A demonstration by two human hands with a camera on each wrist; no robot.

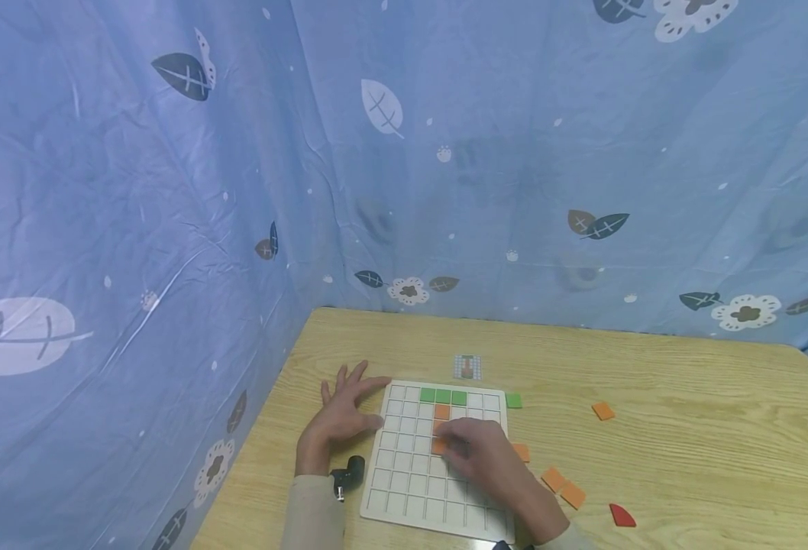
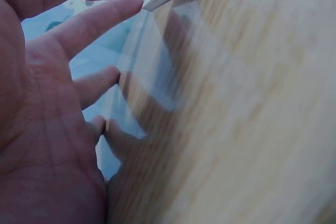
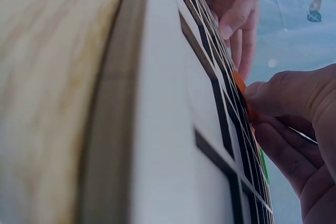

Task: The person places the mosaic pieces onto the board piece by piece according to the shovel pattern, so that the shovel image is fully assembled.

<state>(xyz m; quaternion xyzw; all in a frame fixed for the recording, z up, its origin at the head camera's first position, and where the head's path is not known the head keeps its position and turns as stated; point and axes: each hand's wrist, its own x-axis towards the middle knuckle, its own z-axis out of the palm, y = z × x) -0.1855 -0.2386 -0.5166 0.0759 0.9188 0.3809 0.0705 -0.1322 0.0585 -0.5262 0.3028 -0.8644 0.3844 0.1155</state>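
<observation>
A white grid board [image 1: 404,481] with raised lines lies on the wooden table. Three green tiles [image 1: 443,396] sit side by side in its far row, and an orange tile [image 1: 442,412] lies below the middle one. My right hand [image 1: 483,454] is over the board, thumb and fingertips pinching an orange tile [image 3: 239,83] at the grid; the fingers partly cover the orange squares there. My left hand [image 1: 340,416] rests at the board's left edge, fingers spread, with thumb and forefinger touching the edge. In the left wrist view, its palm [image 2: 47,124] shows beside the tabletop.
Right of the board lie a green tile [image 1: 514,401], several loose orange tiles [image 1: 602,411] and a red quarter-circle piece [image 1: 622,516]. A small printed card [image 1: 467,367] lies beyond the board. Blue patterned curtains [image 1: 445,191] hang behind and at the left.
</observation>
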